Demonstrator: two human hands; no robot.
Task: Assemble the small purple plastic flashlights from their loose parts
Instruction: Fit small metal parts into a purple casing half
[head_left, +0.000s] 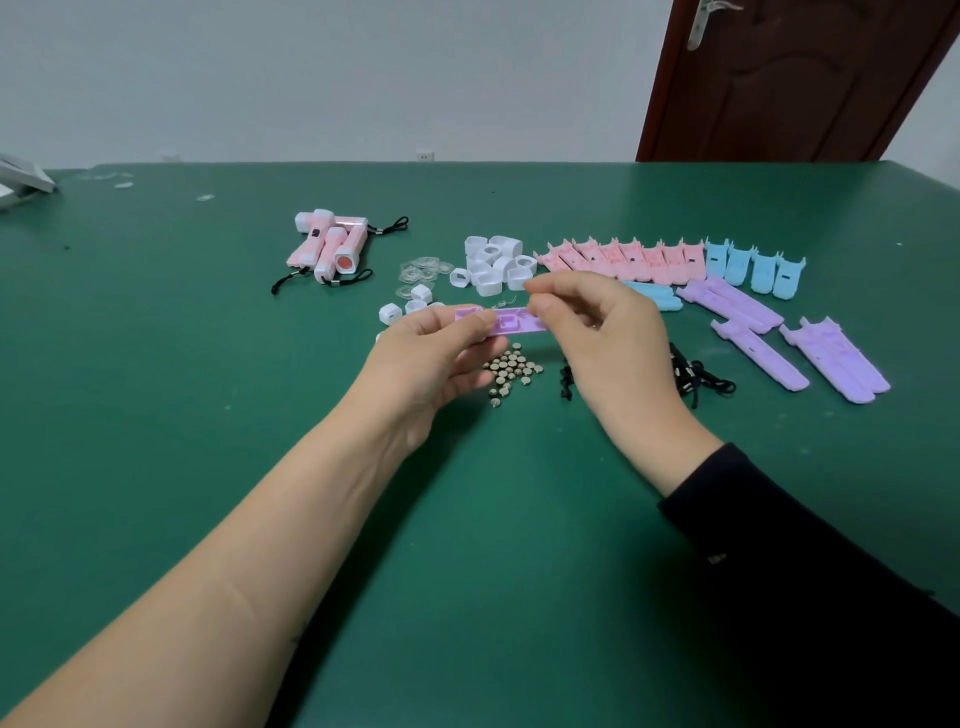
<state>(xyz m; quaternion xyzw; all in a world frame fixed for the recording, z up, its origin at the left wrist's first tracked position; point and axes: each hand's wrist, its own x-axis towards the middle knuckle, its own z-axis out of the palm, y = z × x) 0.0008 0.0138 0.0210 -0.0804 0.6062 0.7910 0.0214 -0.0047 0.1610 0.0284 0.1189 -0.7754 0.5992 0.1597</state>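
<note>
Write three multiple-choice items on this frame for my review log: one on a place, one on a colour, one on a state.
1. Where do the button cells lie?
A. On the mat, just nearside of the held shell
B. In a bowl
C. In a box

2. What colour are the finished flashlights?
A. Blue
B. Pink
C. Purple

3. What is the left hand doing?
A. Lying flat on the mat
B. Gripping the purple shell
C. Holding a screwdriver

Answers:
1 A: the cells sit loose on the green mat below the hands.
2 B: their bodies are pink with white ends.
3 B: thumb and fingers curl round the shell's left end.
</note>
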